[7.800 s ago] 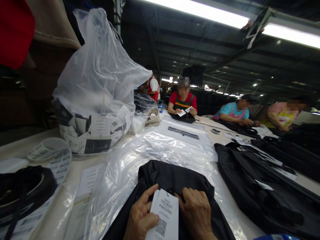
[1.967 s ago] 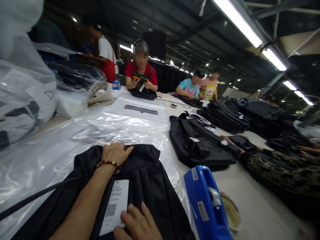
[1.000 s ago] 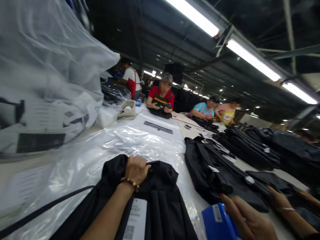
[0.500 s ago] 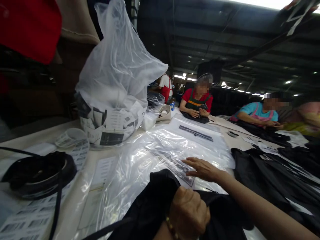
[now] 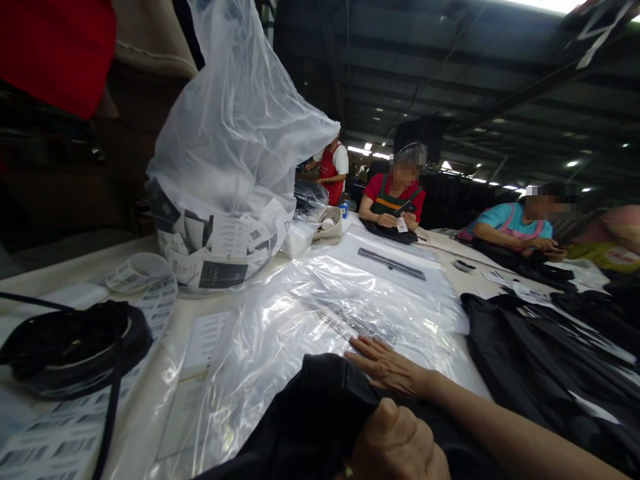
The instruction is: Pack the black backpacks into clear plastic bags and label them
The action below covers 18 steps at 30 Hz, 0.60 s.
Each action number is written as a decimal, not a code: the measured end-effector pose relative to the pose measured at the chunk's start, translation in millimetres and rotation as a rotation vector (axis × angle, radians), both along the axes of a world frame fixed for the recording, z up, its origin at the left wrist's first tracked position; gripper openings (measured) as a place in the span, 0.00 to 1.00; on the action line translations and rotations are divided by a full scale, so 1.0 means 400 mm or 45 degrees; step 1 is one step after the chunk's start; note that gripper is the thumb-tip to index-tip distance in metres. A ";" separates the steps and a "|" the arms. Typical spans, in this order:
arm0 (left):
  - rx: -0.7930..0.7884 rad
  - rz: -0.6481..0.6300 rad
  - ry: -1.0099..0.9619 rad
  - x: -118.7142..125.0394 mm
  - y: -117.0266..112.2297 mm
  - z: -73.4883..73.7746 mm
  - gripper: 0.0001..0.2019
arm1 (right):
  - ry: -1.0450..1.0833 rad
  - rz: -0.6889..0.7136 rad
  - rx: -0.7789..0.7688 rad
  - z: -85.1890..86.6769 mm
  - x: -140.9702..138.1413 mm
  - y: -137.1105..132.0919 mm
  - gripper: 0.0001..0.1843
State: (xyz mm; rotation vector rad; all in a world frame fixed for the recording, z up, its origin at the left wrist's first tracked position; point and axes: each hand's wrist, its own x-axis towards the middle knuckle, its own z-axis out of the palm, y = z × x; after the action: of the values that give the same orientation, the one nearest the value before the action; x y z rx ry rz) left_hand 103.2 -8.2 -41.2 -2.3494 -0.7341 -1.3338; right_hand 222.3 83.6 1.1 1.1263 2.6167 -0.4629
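Bunched black fabric, which looks like a garment, fills the bottom middle of the head view. My left hand is closed around it, with the fingers curled in a fist. Beyond the fabric, my right hand lies flat with its fingers stretched out on the clear plastic bags. These bags are spread across the table, and dark printing shows on them. Part of the right palm's edge is behind the black fabric.
A large clear bag of paper tags stands at the back left. A roll of barcode labels and a round black item lie on the left. More black garments are piled right. Co-workers sit across the table.
My right hand has come down and left onto the plastic bags. My left hand has moved slightly right and down with the black fabric. A co-worker opposite now holds a white tag.
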 end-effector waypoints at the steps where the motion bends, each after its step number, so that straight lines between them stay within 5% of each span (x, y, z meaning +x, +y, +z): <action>1: 0.006 0.019 -0.013 0.000 -0.002 -0.002 0.14 | 0.004 0.000 0.004 -0.006 0.004 0.003 0.34; 6: 0.068 0.073 -0.087 -0.001 -0.010 -0.008 0.12 | 0.019 -0.090 0.054 -0.031 0.051 0.036 0.34; 12: 0.074 0.065 -0.100 -0.007 -0.010 0.004 0.14 | -0.149 -0.285 0.243 -0.004 0.106 0.086 0.32; 18: 0.103 0.065 -0.101 -0.002 -0.018 0.000 0.11 | -0.040 -0.332 0.203 -0.057 0.099 0.003 0.39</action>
State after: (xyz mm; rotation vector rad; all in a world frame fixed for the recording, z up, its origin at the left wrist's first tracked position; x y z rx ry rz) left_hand 102.2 -15.6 -41.3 -2.2113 -0.7439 -1.4149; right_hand 261.9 84.9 -21.5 1.5229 2.5269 -0.2862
